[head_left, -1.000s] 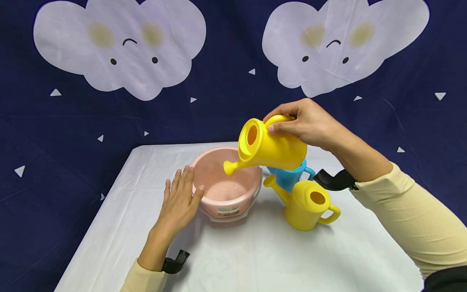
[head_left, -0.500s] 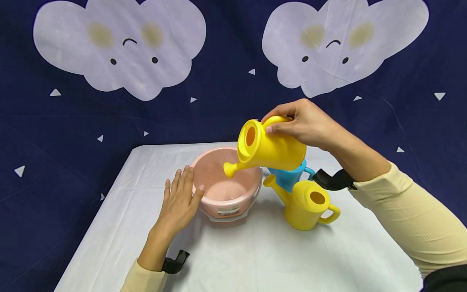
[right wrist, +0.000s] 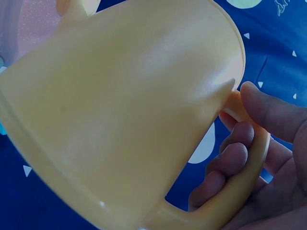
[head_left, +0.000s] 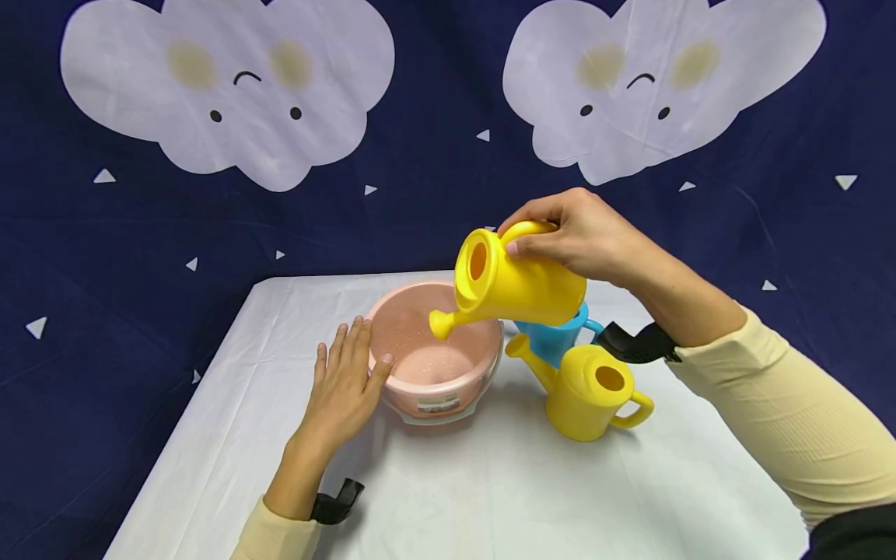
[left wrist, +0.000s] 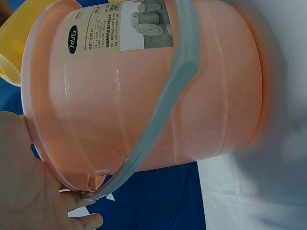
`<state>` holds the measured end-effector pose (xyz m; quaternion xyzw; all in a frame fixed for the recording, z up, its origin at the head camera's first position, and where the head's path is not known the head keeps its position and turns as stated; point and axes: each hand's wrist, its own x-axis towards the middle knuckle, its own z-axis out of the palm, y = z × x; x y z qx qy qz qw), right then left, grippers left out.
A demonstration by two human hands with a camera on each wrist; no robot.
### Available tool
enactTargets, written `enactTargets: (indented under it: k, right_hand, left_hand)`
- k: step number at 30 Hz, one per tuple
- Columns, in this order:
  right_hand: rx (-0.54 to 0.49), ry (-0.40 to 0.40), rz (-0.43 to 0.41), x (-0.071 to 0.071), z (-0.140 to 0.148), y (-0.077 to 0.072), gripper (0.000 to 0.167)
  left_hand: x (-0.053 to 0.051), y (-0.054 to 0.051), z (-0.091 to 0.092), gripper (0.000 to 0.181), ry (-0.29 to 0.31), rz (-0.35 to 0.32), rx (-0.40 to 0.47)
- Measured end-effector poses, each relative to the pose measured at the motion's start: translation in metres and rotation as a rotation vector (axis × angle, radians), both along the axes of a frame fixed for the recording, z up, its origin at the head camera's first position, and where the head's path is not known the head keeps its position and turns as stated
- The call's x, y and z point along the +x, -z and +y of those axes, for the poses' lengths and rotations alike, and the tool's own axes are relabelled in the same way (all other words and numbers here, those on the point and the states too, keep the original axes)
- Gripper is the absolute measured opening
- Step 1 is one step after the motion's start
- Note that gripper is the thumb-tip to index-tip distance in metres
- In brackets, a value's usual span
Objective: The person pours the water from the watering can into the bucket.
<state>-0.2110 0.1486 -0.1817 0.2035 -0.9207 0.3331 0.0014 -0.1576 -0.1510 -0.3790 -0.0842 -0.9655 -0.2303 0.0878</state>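
Observation:
My right hand (head_left: 584, 233) grips the handle of a yellow watering can (head_left: 535, 284), fingers curled through it as the right wrist view confirms. The can is tipped left, its spout over the pink bucket (head_left: 434, 400). Water droplets dot the bucket's inside; no stream can be made out. My left hand (head_left: 343, 389) lies with straight fingers against the bucket's left rim. In the left wrist view the bucket (left wrist: 115, 105) shows a paper label and a grey handle (left wrist: 158, 115) hanging down its side.
A second yellow watering can (head_left: 584, 397) stands upright right of the bucket. Behind it is a blue watering can (head_left: 553, 340), partly hidden by the held one. All stand on a white-covered table (head_left: 455, 490) before a dark blue cloud-patterned cloth (head_left: 448, 155).
The held watering can and my right hand have shifted very slightly left. My left hand and the bucket stay in place.

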Motion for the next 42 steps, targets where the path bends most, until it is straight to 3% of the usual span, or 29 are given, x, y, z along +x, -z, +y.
enactTargets:
  k: [42]
  right_hand:
    - [0.06,-0.006,0.047,0.0033,-0.0046,-0.0044,0.019]
  left_hand:
    - [0.0012,-0.0008,0.0003,0.071,-0.005,0.006,-0.005]
